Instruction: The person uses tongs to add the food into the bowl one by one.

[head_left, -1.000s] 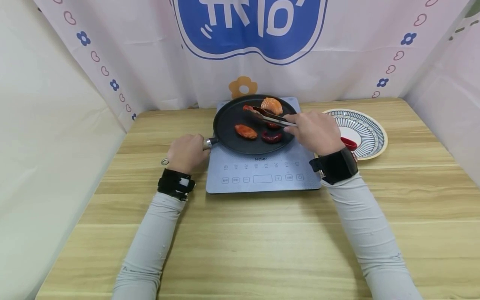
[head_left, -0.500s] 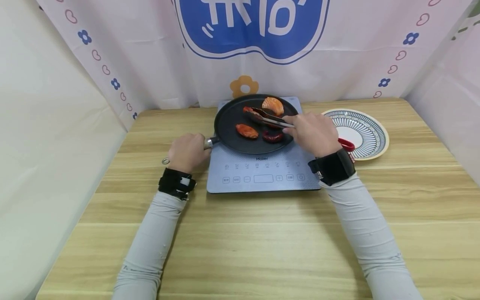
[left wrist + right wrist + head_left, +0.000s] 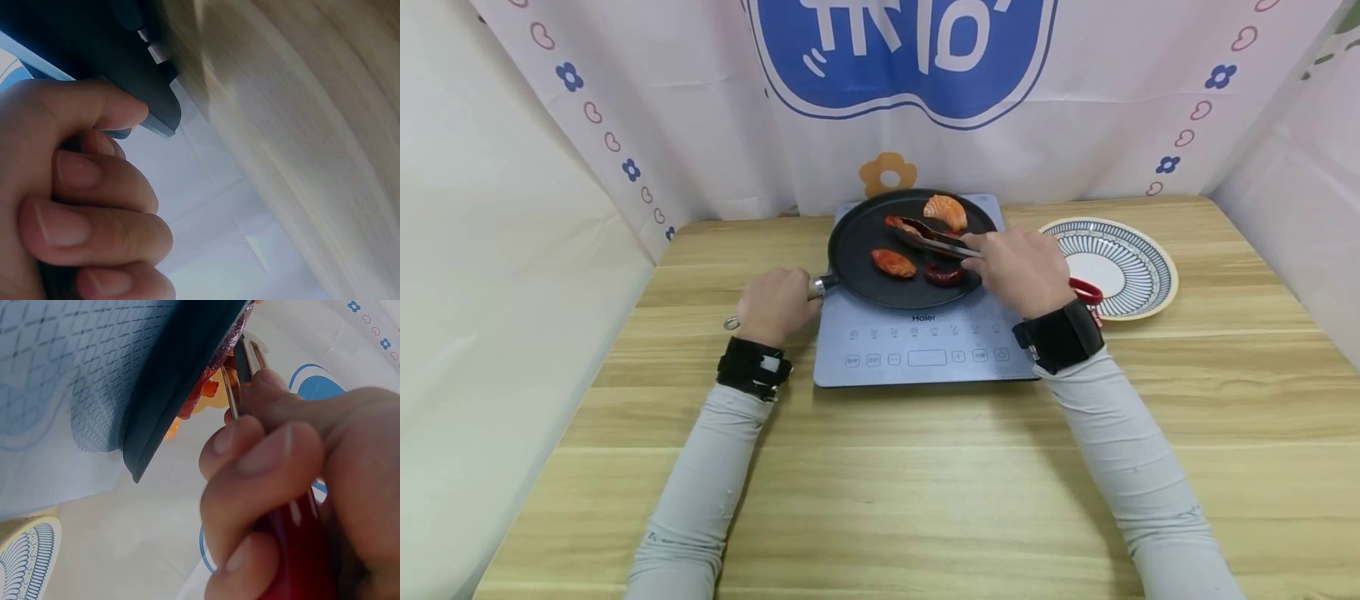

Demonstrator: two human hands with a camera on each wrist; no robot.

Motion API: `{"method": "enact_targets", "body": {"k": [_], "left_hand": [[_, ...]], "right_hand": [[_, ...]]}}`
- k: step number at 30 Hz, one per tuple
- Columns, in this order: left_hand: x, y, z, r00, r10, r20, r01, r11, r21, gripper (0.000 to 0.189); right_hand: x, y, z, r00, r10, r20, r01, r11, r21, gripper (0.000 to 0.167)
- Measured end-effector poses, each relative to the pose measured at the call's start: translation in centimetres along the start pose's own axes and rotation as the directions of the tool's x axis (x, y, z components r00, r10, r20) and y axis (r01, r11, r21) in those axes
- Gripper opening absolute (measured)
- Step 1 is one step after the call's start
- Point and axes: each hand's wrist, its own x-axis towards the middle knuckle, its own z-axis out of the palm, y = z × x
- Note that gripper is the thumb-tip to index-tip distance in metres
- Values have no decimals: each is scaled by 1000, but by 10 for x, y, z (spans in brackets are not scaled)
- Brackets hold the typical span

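My left hand [image 3: 775, 307] grips the handle of a black flat frying pan [image 3: 859, 242], its fingers curled around it in the left wrist view. My right hand [image 3: 1028, 271] holds metal tongs [image 3: 953, 245] with a red handle [image 3: 299, 550], low over the pan's right side. At the tongs' dark tips is a reddish piece of food [image 3: 897, 222]. Around it in the pan lie an orange, white-striped salmon-like piece [image 3: 946, 212], a glossy orange-red oval piece [image 3: 893, 263] and a dark red curved piece [image 3: 943, 275]. Part of another red piece shows behind the tongs.
Under the pan sits a flat grey induction cooker [image 3: 925, 367] with printed buttons. A blue-patterned plate [image 3: 1138, 287] stands to the right, partly behind the right hand. Everything is on a wooden table [image 3: 910, 500], with a printed cloth [image 3: 700, 125] hanging at its back.
My right hand has shifted slightly left, with the tongs' tips staying near the same reddish piece. The left hand keeps its grip, and the pan stays in place.
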Motion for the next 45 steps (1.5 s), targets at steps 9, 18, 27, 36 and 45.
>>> {"method": "enact_targets", "body": {"k": [9, 18, 27, 36, 45], "left_hand": [[0, 0, 1, 1000, 0, -6, 0, 1000, -2, 34], [0, 0, 1, 1000, -2, -13, 2, 1000, -1, 33], [0, 0, 1, 1000, -11, 0, 11, 1000, -1, 33], [1, 0, 1, 1000, -9, 0, 9, 1000, 3, 33], [1, 0, 1, 1000, -14, 1, 14, 1000, 1, 33]], "right_hand": [[0, -1, 0, 1000, 3, 16, -3, 1000, -9, 43], [-1, -1, -1, 999, 3, 33, -3, 1000, 3, 44], [-2, -1, -3, 997, 10, 72, -11, 1000, 19, 49], [-3, -2, -5, 995, 19, 96, -22, 999, 36, 52], [-4, -1, -6, 996, 19, 90, -22, 999, 33, 54]]}}
